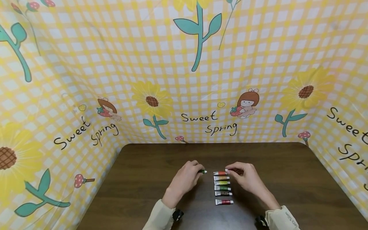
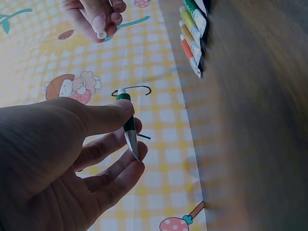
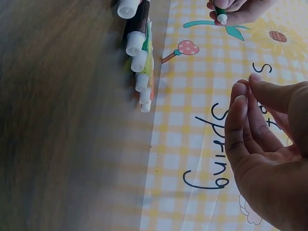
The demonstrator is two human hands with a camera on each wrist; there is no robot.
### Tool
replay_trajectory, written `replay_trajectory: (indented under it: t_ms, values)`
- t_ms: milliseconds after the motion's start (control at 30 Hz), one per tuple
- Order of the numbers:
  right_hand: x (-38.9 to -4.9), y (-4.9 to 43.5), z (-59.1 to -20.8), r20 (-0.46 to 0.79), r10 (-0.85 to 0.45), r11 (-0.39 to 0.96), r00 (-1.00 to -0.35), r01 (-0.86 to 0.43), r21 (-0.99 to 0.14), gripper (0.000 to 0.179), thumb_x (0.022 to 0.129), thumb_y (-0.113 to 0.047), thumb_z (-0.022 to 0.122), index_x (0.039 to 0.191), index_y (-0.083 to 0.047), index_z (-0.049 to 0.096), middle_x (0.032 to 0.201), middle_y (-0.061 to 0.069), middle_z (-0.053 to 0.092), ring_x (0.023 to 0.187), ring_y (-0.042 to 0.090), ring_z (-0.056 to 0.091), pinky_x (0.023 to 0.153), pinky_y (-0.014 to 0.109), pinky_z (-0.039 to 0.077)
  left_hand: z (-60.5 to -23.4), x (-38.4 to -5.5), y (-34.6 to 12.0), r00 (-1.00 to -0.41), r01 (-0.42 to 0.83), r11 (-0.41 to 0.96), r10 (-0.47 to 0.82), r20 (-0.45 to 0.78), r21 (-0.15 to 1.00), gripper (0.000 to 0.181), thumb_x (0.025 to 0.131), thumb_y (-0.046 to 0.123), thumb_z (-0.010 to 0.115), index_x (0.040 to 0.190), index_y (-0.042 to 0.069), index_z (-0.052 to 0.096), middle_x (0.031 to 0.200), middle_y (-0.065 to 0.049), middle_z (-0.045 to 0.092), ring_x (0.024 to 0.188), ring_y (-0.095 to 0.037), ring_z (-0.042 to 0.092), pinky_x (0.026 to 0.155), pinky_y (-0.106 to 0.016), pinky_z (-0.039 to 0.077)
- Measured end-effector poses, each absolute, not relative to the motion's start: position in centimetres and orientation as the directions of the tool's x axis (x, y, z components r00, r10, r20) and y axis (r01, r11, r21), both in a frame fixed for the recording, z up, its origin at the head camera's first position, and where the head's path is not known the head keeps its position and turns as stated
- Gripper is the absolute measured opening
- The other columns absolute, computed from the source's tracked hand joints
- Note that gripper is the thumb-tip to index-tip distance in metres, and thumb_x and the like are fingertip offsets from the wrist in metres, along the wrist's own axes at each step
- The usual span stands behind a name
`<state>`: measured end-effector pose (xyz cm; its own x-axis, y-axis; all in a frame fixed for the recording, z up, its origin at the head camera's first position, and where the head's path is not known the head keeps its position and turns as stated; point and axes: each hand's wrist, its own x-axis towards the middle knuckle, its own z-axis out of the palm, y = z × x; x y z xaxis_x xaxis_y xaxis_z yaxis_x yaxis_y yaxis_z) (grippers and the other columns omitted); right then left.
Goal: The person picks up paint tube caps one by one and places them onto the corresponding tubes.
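My left hand [image 1: 185, 179] pinches a small dark green paint tube [image 2: 129, 120] between thumb and fingers. Its white tip [image 3: 221, 19] points toward the right hand, and its silver crimped end lies by the lower fingers. Thumb and fingertips of my right hand [image 1: 248, 177] meet in a pinch, with a small white cap [image 2: 101, 35] showing at the tips. Between the hands, several paint tubes lie in a column: orange-red [image 1: 219, 173], tan [image 1: 221, 178], yellow [image 1: 222, 183], green [image 1: 222, 188], dark brown [image 1: 223, 193] and dark red [image 1: 224, 202].
The dark wood table [image 1: 138, 179] has rounded far corners. A yellow checked cloth [image 1: 184, 80] with flowers and lettering rises as a wall behind it and along both sides. Both sleeves are cream, with a black band at each wrist.
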<state>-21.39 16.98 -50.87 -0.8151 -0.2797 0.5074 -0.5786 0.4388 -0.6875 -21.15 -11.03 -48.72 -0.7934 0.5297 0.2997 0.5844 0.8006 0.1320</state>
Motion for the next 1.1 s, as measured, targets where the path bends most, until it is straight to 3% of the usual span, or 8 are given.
replay_trajectory:
  t_ms: [300, 600, 900, 1100]
  values:
    - [-21.0, 16.9, -50.6, 0.506, -0.279, 0.436, -0.816, -0.577, -0.690, 0.007, 0.095, -0.012, 0.082, 0.101, -0.015, 0.085, 0.093, 0.001, 0.081, 0.077, 0.010, 0.072, 0.063, 0.025, 0.058, -48.4, -20.6, -10.7, -0.784, 0.589, 0.796, 0.522, 0.335, 0.137, 0.013, 0.103, 0.017, 0.073, 0.114, 0.015, 0.079, 0.109, 0.001, 0.073, 0.095, -0.017, 0.065, 0.082, -0.027, 0.058]
    - [-20.6, 16.6, -50.0, 0.490, -0.286, 0.384, -0.823, -0.567, -0.728, 0.014, 0.095, -0.006, 0.080, 0.102, -0.017, 0.083, 0.095, 0.006, 0.081, 0.079, 0.014, 0.075, 0.068, 0.025, 0.060, -47.9, -19.9, -10.7, -0.743, 0.623, 0.773, 0.539, 0.397, 0.117, 0.012, 0.101, 0.013, 0.075, 0.112, 0.014, 0.079, 0.108, 0.000, 0.073, 0.094, -0.018, 0.065, 0.082, -0.026, 0.058]
    - [-20.4, 16.2, -49.9, 0.512, -0.289, 0.374, -0.809, -0.588, -0.717, 0.011, 0.093, -0.004, 0.082, 0.101, -0.012, 0.083, 0.093, 0.004, 0.081, 0.078, 0.007, 0.073, 0.068, 0.025, 0.060, -47.5, -19.5, -10.4, -0.729, 0.632, 0.767, 0.537, 0.424, 0.116, 0.012, 0.101, 0.013, 0.075, 0.112, 0.015, 0.080, 0.107, 0.001, 0.072, 0.093, -0.017, 0.064, 0.079, -0.025, 0.058]
    - [-20.0, 16.0, -49.6, 0.511, -0.300, 0.357, -0.805, -0.592, -0.723, 0.014, 0.094, -0.006, 0.082, 0.101, -0.017, 0.083, 0.094, 0.006, 0.081, 0.080, 0.007, 0.073, 0.070, 0.026, 0.061, -47.2, -19.2, -10.2, -0.715, 0.642, 0.761, 0.549, 0.432, 0.096, 0.013, 0.101, 0.014, 0.075, 0.113, 0.017, 0.080, 0.108, 0.002, 0.072, 0.094, -0.015, 0.064, 0.079, -0.025, 0.058]
